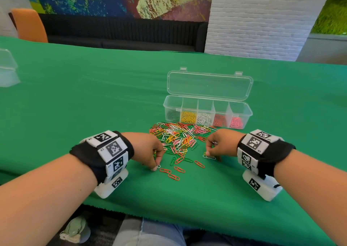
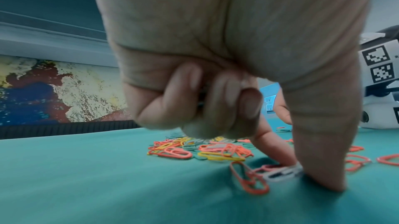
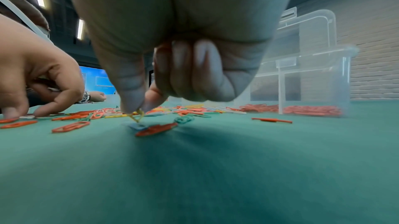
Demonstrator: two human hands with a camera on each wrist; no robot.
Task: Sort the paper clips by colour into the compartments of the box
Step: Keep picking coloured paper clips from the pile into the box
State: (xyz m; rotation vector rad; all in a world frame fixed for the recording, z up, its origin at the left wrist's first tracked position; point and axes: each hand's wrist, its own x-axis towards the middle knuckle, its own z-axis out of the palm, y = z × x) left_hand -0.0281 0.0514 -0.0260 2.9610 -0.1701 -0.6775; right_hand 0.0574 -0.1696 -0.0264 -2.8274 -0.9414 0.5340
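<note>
**Both hands down at the near edge of the pile**

My right hand (image 3: 172,53) pinches a yellow clip (image 3: 136,116) between thumb and forefinger, its tip hanging just above the cloth (image 1: 75,95). My left hand (image 1: 148,150) presses thumb and forefinger on a white clip (image 2: 282,173) lying flat. The box (image 1: 207,112) stands beyond the pile (image 1: 180,135), nearer my right hand; its yellow compartment (image 1: 188,116) lies forward and slightly left.

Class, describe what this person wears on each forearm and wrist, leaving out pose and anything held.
Both forearms are bare, with no sleeves. Each wrist carries a black fabric band, the left wrist band and the right wrist band, each ringed with white square tiles printed with black-and-white coded markers. Under each wrist hangs a white block, likewise marked. Neither the left hand nor the right hand wears a glove.
</note>
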